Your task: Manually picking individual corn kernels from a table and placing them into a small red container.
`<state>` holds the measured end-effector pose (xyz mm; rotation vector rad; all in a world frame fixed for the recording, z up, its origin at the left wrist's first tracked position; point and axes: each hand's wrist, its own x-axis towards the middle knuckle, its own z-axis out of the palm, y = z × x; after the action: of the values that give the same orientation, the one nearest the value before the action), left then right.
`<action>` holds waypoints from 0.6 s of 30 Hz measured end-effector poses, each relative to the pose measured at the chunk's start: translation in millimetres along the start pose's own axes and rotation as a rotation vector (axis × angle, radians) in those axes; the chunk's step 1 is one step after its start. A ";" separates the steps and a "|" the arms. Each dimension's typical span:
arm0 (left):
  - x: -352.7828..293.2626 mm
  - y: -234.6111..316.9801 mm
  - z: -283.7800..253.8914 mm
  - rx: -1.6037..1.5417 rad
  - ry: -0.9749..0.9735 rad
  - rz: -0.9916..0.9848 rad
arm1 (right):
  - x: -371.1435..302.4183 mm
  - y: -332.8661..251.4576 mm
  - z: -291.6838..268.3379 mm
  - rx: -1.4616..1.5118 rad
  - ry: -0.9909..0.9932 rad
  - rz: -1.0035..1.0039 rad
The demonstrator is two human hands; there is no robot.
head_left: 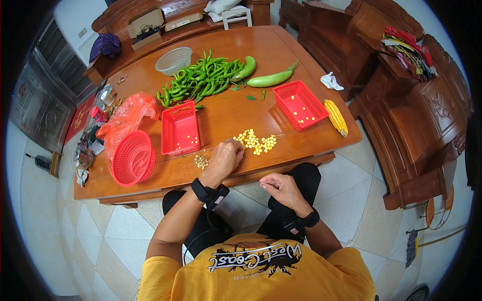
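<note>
My left hand point(224, 159) is over the table's near edge, its fingers bent down and pinched at the left side of a loose pile of yellow corn kernels point(258, 144). Whatever lies between those fingertips is hidden. A small heap of paler bits point(201, 161) sits just left of that hand. Above my lap, off the table, my right hand point(287, 192) has its fingers curled in toward the thumb; I cannot make out anything in it. A red rectangular basket point(181, 131) with a few kernels stands to the left, another red basket point(299, 106) with several kernels to the right.
A corn cob point(335, 118) lies by the right basket. Green peppers point(203, 78) pile up farther back, beside two long green eggplants point(271, 79) and a grey colander point(173, 61). Round red baskets point(132, 158) and an orange plastic bag point(131, 116) occupy the left side.
</note>
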<state>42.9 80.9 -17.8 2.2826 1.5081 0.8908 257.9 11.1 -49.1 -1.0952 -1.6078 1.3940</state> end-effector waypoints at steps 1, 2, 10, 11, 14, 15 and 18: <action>0.1 0.8 0.0 0.027 0.001 -0.003 | 0.7 3.4 1.5 0.049 -0.007 0.007; -0.1 1.5 0.5 0.026 -0.001 -0.002 | 1.4 5.9 2.6 0.049 -0.006 0.008; -8.9 8.6 -5.8 -0.005 -0.029 -0.031 | 4.4 18.9 13.8 0.347 -0.181 0.187; -10.2 9.4 -6.3 -0.005 -0.028 -0.032 | 4.4 20.2 15.2 0.346 -0.182 0.187; -15.2 15.9 -8.0 -0.066 -0.017 -0.002 | 5.2 21.0 19.3 0.555 -0.181 0.157; -17.1 24.5 -10.5 -0.089 -0.035 -0.027 | 6.1 20.8 19.3 0.692 -0.151 0.219; -22.4 42.0 -14.5 -0.165 -0.085 -0.031 | 10.1 17.7 18.6 0.941 -0.114 0.301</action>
<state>58.7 41.3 7.9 2.1462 1.3766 0.8639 239.5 14.5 -69.4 -0.6826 -0.6664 2.1108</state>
